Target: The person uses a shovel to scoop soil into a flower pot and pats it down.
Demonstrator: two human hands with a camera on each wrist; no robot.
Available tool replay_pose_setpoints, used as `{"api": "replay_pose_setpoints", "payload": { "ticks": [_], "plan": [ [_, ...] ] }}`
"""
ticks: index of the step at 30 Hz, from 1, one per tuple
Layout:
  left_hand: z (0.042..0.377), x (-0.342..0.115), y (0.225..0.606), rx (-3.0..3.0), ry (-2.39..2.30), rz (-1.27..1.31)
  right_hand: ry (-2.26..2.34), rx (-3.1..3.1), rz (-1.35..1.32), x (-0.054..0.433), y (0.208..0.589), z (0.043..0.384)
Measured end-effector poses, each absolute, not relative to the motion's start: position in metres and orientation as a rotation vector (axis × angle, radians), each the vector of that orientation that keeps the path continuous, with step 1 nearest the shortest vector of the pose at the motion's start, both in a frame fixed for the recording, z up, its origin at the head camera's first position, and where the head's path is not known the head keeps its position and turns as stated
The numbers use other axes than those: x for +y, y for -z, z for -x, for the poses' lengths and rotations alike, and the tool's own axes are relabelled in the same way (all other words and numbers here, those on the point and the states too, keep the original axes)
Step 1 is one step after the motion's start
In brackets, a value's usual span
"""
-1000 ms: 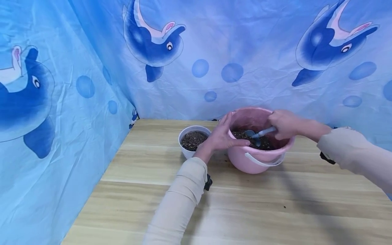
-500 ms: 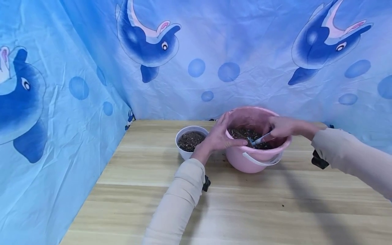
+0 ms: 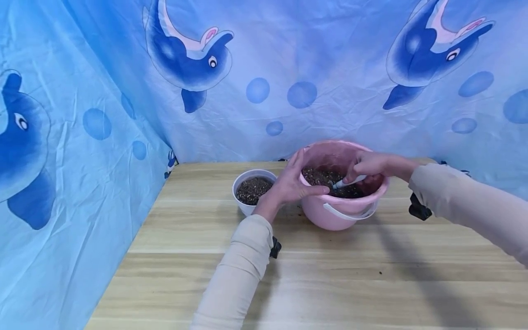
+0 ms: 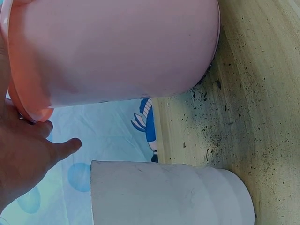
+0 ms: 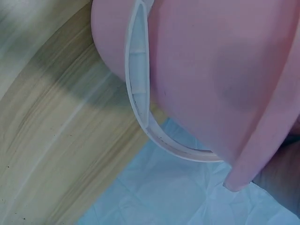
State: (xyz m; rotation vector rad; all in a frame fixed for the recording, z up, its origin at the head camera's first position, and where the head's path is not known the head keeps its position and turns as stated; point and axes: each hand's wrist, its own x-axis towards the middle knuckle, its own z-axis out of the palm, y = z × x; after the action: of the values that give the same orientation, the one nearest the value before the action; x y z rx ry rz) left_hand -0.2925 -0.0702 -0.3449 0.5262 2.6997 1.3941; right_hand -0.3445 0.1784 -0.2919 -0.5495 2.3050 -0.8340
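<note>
A pink bucket (image 3: pixel 330 217) with dark soil (image 3: pixel 319 176) inside stands toward the back of the table. My left hand (image 3: pixel 288 184) grips its left rim, the thumb lying along the front edge. In the left wrist view, some fingers (image 4: pixel 68 148) stick out past the rim. Inside the bucket, my right hand (image 3: pixel 373 165) holds a small trowel (image 3: pixel 343 183) by its pale blue-grey handle. The trowel's blade is hidden in the soil. Just left of the bucket is a white pot (image 3: pixel 235 192), also holding soil (image 3: pixel 254 189).
The bucket's white carry handle (image 5: pixel 137 65) hangs down at its front. Loose soil crumbs (image 4: pixel 213 140) lie on the wooden table (image 3: pixel 321 284) between bucket and pot. A blue dolphin-print sheet (image 3: pixel 255 41) hangs behind and to the left.
My right hand has moved down and left, and the trowel's blade has sunk out of sight into the soil. My left hand keeps its grip on the rim. The head view has shifted slightly.
</note>
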Motion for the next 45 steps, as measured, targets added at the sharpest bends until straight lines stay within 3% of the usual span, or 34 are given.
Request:
{"api": "replay_pose_setpoints", "payload": {
  "ticks": [12,45],
  "plan": [
    [0.294,-0.069,0.347,2.696,-1.375,-0.527,0.933,2.327,0.355,0.183,0.284,0.34],
    [0.294,-0.069,0.348,2.629,-1.48,-0.529,1.094,2.392,0.356,0.229,0.267,0.297]
  ]
}}
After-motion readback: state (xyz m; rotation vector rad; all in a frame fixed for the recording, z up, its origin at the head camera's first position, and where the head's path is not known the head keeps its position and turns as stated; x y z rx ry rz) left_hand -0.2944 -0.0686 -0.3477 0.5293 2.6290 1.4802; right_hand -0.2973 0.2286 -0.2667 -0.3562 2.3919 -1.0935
